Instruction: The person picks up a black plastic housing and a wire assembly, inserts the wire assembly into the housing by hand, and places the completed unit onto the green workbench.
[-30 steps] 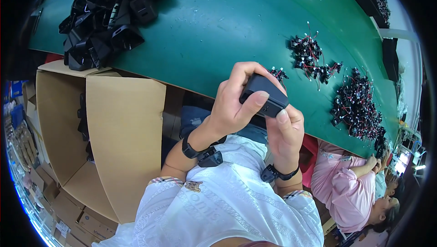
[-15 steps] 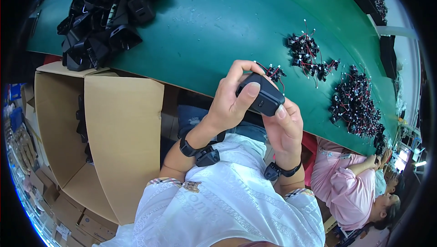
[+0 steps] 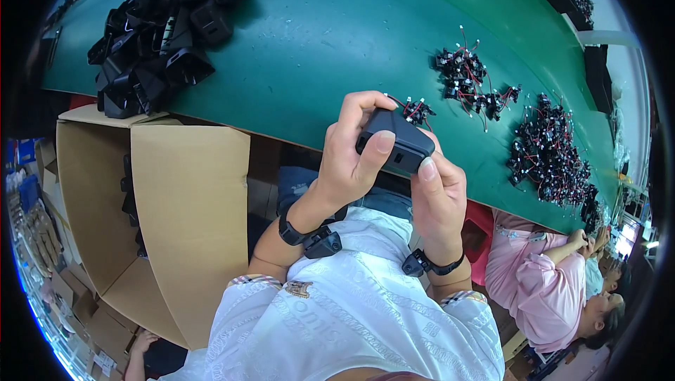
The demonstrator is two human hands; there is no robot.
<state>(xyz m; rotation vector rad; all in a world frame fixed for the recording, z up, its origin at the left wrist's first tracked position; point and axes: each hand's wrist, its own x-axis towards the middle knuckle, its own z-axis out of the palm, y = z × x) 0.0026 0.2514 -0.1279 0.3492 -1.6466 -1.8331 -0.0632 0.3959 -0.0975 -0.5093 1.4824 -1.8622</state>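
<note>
Between my two hands is a black plastic housing (image 3: 399,140), a box-like shell with a small rectangular opening in the end toward me. My left hand (image 3: 355,152) grips its left side, the thumb across the near face and the index finger curled over the far edge. At the right lower corner, my right hand (image 3: 441,185) holds it with thumb and fingers. Just beyond the housing, a few small black parts with red and black wires (image 3: 418,110) lie on the green table (image 3: 330,50). What the housing has inside is hidden.
Black housings (image 3: 151,50) are heaped at the far left. Wired parts lie in a small pile (image 3: 464,79) and a bigger pile (image 3: 552,152) on the right. An open cardboard box (image 3: 190,219) stands left of me, with black pieces inside. A person in pink (image 3: 538,279) sits at right.
The housing has shifted slightly left and tilted a little in my hands, which keep their grip. Another person's arm now shows at the lower left.
</note>
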